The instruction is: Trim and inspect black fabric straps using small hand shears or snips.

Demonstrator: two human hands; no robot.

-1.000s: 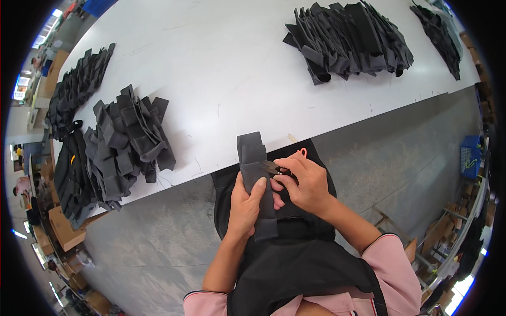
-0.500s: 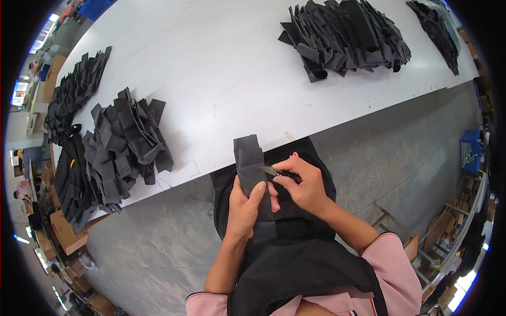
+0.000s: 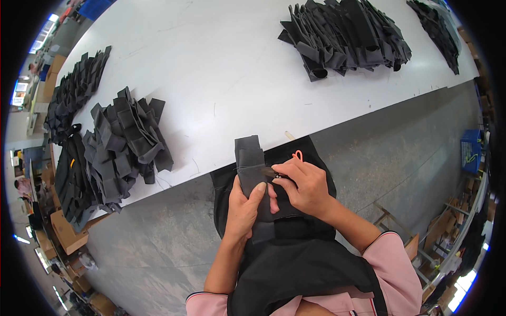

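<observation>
My left hand (image 3: 245,210) is closed round a dark grey fabric strip (image 3: 250,167), thumb on top and fingers behind. The strip's far end rests at the table's near edge, and its lower part runs down over my black apron (image 3: 300,268). In my right hand (image 3: 304,185) is a pair of small thread snips (image 3: 271,173), pinched between thumb and fingers. Their blades meet the right edge of the strip, close to a fold or seam. An orange loop (image 3: 298,154) sticks up behind the right hand's fingers.
On the white table (image 3: 221,68) lie a pile of grey strips (image 3: 129,134) at the left, another pile (image 3: 74,92) beyond it and a large bundle (image 3: 348,39) at the far right. A blue basket (image 3: 470,151) and a cardboard box (image 3: 68,231) stand off the table.
My right hand has tilted slightly and the snips' blades have turned, now less visible. The orange loop shows more. The left hand and the strip have barely shifted.
</observation>
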